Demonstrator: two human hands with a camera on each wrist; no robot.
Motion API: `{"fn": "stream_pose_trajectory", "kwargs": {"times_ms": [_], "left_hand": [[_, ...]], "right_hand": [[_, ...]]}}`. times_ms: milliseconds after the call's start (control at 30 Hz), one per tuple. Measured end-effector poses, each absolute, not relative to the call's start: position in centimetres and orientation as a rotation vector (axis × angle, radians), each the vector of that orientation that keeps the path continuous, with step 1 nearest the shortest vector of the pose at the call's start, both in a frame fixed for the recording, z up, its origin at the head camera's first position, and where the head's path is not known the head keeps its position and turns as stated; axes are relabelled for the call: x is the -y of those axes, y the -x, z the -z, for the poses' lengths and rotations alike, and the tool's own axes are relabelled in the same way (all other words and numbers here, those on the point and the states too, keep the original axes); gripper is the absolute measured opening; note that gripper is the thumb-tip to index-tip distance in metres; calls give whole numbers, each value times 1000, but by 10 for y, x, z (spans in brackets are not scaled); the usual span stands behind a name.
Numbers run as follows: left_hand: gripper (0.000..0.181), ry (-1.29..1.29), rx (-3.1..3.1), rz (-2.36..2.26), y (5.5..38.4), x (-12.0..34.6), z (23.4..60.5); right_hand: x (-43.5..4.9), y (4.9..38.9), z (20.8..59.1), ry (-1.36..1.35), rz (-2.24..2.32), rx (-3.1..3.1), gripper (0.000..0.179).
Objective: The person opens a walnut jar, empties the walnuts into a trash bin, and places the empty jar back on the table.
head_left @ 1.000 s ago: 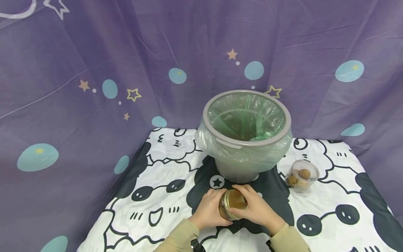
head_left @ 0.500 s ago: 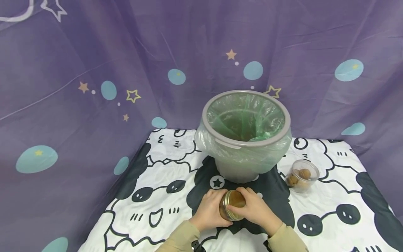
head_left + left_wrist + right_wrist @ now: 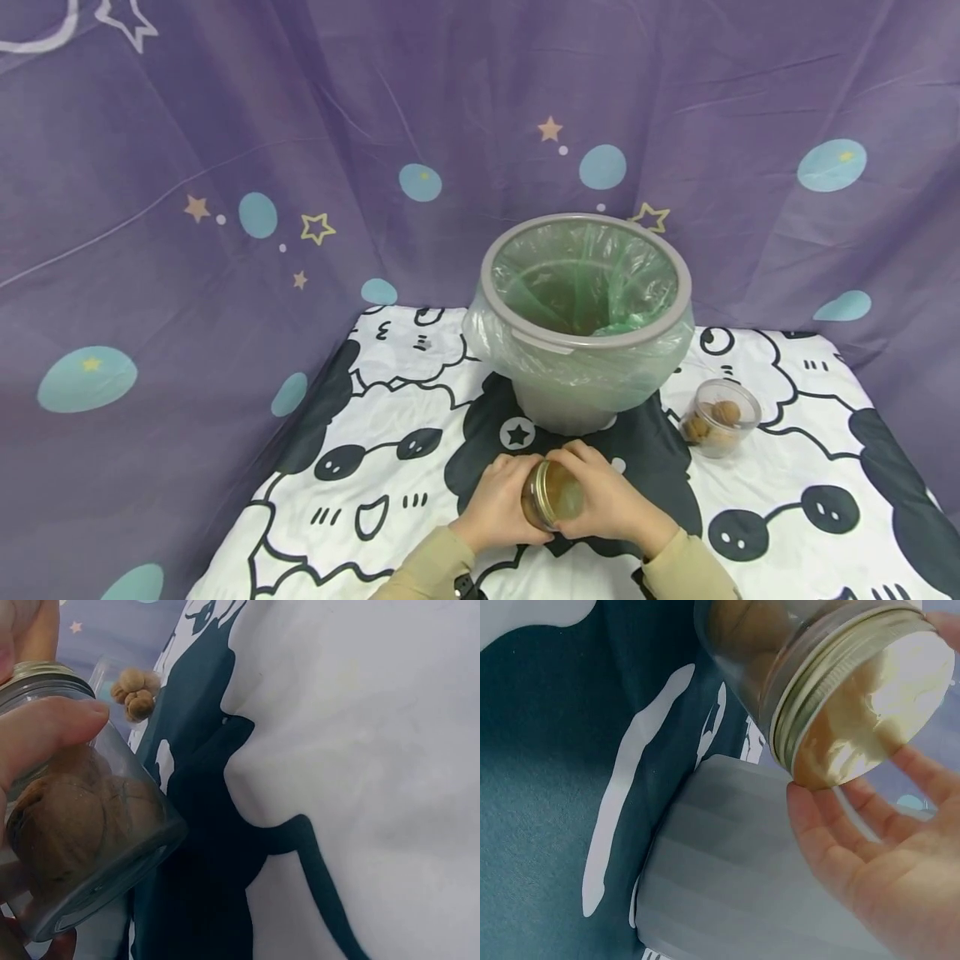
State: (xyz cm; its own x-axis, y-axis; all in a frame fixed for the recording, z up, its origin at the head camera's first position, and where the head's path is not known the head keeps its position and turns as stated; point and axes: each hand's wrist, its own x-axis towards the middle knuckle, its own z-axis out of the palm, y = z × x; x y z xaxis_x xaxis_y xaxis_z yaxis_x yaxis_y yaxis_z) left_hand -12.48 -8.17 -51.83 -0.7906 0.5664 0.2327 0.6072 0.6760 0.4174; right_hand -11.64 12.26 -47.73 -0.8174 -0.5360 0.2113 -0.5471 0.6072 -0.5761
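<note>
Grips the glass jar (image 3: 112, 874) round its body with the left hand (image 3: 501, 504), likely to keep it steady. Pinches the gold lid (image 3: 866, 705) at its edge with the right hand (image 3: 613, 502). Holds the jar tipped, perhaps to point the lid at the right hand. Has it between both hands, in front of the bin (image 3: 567, 408), with left fingers (image 3: 64, 721) on glass and right fingertips (image 3: 805, 806) on the lid's rim.

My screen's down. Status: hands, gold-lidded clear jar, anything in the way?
Left hand grips clear round jar. Right hand holds its round gold lid, lid on. Nothing blocking seen; round grey bin with green plastic liner beyond.
</note>
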Motion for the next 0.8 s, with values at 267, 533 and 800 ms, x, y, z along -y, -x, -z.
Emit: {"fn": "stream_pose_trajectory", "kwargs": {"times_ms": [267, 533, 800], "left_hand": [[94, 1020, 2868, 833, 126, 85, 517], [94, 993, 2906, 815, 125, 87, 514], [95, 994, 2817, 727, 126, 84, 513]], "right_hand": [[-127, 118, 479, -1143, -993, 2660, 79], [-125, 114, 482, -1150, -1074, 2639, 82], [-111, 111, 476, -504, -1041, 2902, 75]]}}
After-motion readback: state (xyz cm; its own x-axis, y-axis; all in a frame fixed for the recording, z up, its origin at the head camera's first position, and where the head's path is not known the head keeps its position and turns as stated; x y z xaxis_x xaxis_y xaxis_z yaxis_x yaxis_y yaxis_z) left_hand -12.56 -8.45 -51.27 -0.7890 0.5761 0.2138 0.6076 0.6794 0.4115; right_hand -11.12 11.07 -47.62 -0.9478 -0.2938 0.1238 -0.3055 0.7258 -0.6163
